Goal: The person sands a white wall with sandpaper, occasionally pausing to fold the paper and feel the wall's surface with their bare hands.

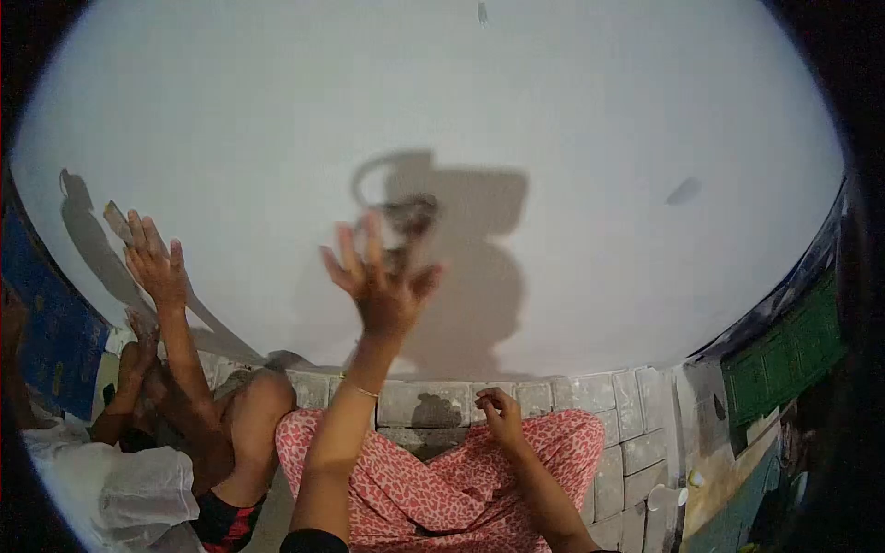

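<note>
My left hand [383, 286] reaches up and forward in front of the pale wall [627, 111], fingers spread and somewhat blurred, holding nothing I can see. A dark shadow of my head and arm [479, 267] falls on the wall behind it. Lower down, my right hand [501, 419] hovers over my right leg, its fingers loosely bent and slightly apart. Pink patterned cloth [442, 493] covers my crossed legs. A thin bracelet [365, 393] circles my left wrist.
At my left sits another person, one hand [159, 267] raised by the wall near a small flat brownish piece [117, 221]. Grey paving bricks [608, 461] border the wall's foot. Right are a green panel [788, 346] and a white object [667, 499]; far left, a blue panel [51, 318].
</note>
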`<control>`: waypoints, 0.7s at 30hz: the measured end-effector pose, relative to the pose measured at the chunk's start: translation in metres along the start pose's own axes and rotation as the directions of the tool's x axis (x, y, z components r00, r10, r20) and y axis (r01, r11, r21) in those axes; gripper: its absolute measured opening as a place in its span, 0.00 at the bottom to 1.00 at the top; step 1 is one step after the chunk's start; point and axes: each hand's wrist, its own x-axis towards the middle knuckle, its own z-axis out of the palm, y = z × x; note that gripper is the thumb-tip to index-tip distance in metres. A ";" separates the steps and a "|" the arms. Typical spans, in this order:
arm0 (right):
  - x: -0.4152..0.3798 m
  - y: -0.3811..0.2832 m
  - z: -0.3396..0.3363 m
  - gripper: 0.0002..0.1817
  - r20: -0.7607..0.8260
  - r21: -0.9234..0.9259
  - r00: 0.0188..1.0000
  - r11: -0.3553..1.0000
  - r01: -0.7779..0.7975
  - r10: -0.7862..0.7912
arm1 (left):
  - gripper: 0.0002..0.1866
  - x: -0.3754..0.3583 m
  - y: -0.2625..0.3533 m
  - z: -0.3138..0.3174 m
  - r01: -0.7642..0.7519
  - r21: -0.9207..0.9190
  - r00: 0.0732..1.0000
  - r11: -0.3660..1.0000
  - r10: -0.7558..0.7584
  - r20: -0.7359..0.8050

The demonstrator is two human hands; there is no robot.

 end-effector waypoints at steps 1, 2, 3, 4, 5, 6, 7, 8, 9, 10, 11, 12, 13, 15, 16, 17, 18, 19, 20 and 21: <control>-0.001 0.001 -0.001 0.09 -0.001 -0.001 1.000 1.000 -0.002 0.002 | 0.29 0.011 -0.012 -0.006 0.086 -0.005 0.993 0.996 -0.086 -0.081; 0.000 0.002 0.000 0.09 0.005 0.009 1.000 1.000 0.000 0.000 | 0.26 0.017 -0.021 -0.014 0.154 -0.016 0.982 0.988 -0.155 -0.106; 0.001 -0.001 0.001 0.09 0.012 0.020 1.000 1.000 0.005 -0.005 | 0.23 0.021 -0.029 -0.020 0.219 -0.027 0.966 0.975 -0.221 -0.132; 0.002 -0.004 0.001 0.09 0.017 0.023 1.000 1.000 0.006 -0.006 | 0.23 0.023 -0.037 -0.025 0.218 -0.021 0.967 0.976 -0.219 -0.132; 0.003 -0.007 0.000 0.09 0.046 0.017 0.999 0.999 -0.029 0.028 | 0.19 0.025 -0.043 -0.030 0.185 -0.085 0.969 0.979 -0.196 -0.151; 0.004 -0.010 -0.001 0.09 0.075 0.010 0.995 0.998 -0.062 0.062 | 0.15 0.027 -0.046 -0.034 0.150 -0.148 0.970 0.978 -0.174 -0.171; 0.005 -0.008 0.000 0.09 0.078 0.011 0.995 0.998 -0.060 0.059 | 0.15 0.029 -0.045 -0.035 0.149 -0.144 0.970 0.978 -0.173 -0.172; 0.005 -0.004 0.001 0.09 0.074 0.033 0.996 0.998 -0.060 0.057 | 0.13 0.032 -0.044 -0.036 0.154 -0.215 0.956 0.964 -0.201 -0.216; 0.005 -0.002 0.002 0.08 0.067 0.055 0.996 0.997 -0.060 0.056 | 0.10 0.033 -0.044 -0.036 0.154 -0.287 0.939 0.945 -0.231 -0.256; 0.004 0.000 0.002 0.08 0.065 0.056 0.996 0.996 -0.063 0.059 | 0.10 0.033 -0.044 -0.035 0.154 -0.289 0.940 0.945 -0.230 -0.253; 0.003 0.002 0.002 0.09 0.047 0.069 0.998 0.997 -0.039 0.036 | 0.09 0.033 -0.046 -0.033 0.120 -0.255 0.950 0.959 -0.186 -0.251; 0.002 0.001 0.001 0.10 0.029 0.081 1.000 0.997 -0.014 0.012 | 0.08 0.032 -0.048 -0.033 0.086 -0.221 0.958 0.972 -0.141 -0.248; 0.002 0.001 0.001 0.10 0.028 0.081 0.999 0.997 -0.018 0.015 | 0.08 0.032 -0.050 -0.032 0.086 -0.222 0.959 0.971 -0.141 -0.245; 0.002 0.000 0.000 0.10 0.036 0.047 0.998 0.998 -0.047 0.045 | 0.09 0.031 -0.055 -0.033 0.063 -0.190 0.971 0.980 -0.105 -0.217; 0.003 0.000 0.000 0.10 0.040 0.048 0.998 0.998 -0.047 0.046 | 0.09 0.031 -0.056 -0.033 0.064 -0.187 0.971 0.980 -0.104 -0.216; 0.003 0.001 0.000 0.10 0.040 0.041 0.999 0.998 -0.039 0.038 | 0.08 0.030 -0.056 -0.034 0.071 -0.190 0.969 0.979 -0.113 -0.220; 0.003 -0.001 0.000 0.10 0.040 0.034 0.999 0.999 -0.030 0.029 | 0.08 0.031 -0.056 -0.035 0.078 -0.193 0.967 0.978 -0.122 -0.226; 0.003 -0.003 0.001 0.10 0.043 0.036 0.999 0.999 -0.031 0.029 | 0.08 0.031 -0.055 -0.038 0.078 -0.190 0.967 0.979 -0.120 -0.225; 0.002 -0.005 0.001 0.10 0.033 0.028 0.999 0.999 -0.028 0.027 | 0.07 0.033 -0.053 -0.040 0.101 -0.233 0.960 0.967 -0.156 -0.231; 0.002 -0.007 0.001 0.10 0.023 0.020 0.999 0.999 -0.025 0.025 | 0.06 0.036 -0.050 -0.043 0.123 -0.276 0.952 0.953 -0.191 -0.237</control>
